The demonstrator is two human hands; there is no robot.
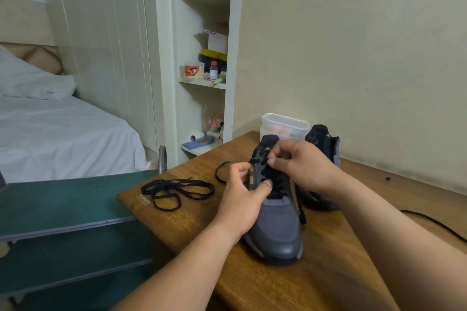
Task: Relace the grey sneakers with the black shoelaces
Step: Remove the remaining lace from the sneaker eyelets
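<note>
Black spare lace (177,190) left of sneaker (276,225); tub (284,125) behind.

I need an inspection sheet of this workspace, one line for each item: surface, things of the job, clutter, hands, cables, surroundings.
Surface: brown wooden table, with a green board adjoining on the left.
Job's things: grey sneaker with yellow stripes toe toward the camera, partly laced; second grey sneaker behind it; loose black shoelace coiled on the table to the left.
Clutter: clear plastic lidded container by the wall.
Hands: left hand grips the near sneaker's side; right hand pinches the lace at the upper eyelets.
Cables: thin black cord at the right edge; kind unclear.
Surroundings: white-sheeted bed, pale shelf unit with small items.
</note>
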